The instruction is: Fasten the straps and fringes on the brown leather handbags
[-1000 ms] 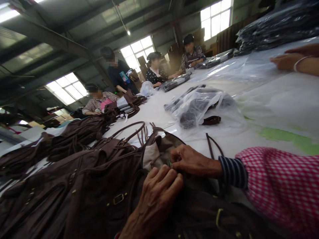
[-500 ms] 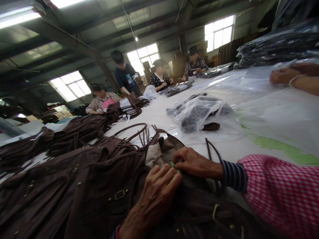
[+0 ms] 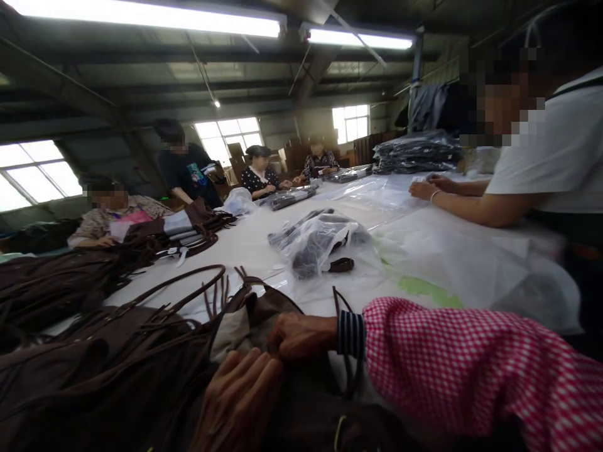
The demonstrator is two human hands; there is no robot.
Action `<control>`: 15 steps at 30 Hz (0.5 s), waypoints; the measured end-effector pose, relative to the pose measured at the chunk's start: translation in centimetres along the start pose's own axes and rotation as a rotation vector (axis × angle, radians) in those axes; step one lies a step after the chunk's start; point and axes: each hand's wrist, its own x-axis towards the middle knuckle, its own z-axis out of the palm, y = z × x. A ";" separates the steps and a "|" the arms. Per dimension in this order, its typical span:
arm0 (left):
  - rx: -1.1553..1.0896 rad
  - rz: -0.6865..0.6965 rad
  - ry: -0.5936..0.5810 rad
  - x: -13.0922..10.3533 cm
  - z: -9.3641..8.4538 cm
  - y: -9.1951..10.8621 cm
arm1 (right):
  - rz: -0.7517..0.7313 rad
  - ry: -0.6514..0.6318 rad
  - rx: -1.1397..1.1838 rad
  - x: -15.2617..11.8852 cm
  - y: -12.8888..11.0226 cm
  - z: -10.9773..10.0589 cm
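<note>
A dark brown bag (image 3: 301,402) with a pale grey-beige lining (image 3: 233,333) lies in front of me, its mouth open. My left hand (image 3: 242,392) bends its fingers over the edge of the bag's opening, with the fingertips out of sight. Beside it, my right hand (image 3: 299,336) is closed inside the opening against the lining. Whatever its fingers pinch is hidden. A long brown strap (image 3: 188,280) loops up to the left of the opening.
More brown bags (image 3: 61,295) pile up on the left. Clear plastic (image 3: 325,245) wraps a dark item on the white table (image 3: 245,242). A co-worker in a white shirt (image 3: 560,144) stands at right near plastic sheeting (image 3: 490,251). Other people work across the table.
The view has swung right, bringing the co-worker at right into view. Both hands stay at the bag's opening. The small green piece seen at my right fingers is no longer visible.
</note>
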 end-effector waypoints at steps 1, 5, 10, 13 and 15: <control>0.006 0.009 -0.007 0.1 -0.2 0.1 | 0.003 0.001 -0.042 0.1 0.0 0.0; 0.016 0.033 -0.005 0.1 -0.1 -0.1 | -0.090 0.263 -0.128 0.1 0.7 1.5; -0.007 0.034 0.037 -0.2 0.6 -1.0 | -0.243 0.215 -0.110 -0.4 1.6 1.7; -0.018 0.008 0.013 -0.1 0.5 -1.4 | -0.296 0.028 0.027 -0.9 1.7 0.6; -0.018 -0.034 -0.028 0.2 0.4 -1.6 | -0.302 0.009 0.084 -1.5 1.8 0.5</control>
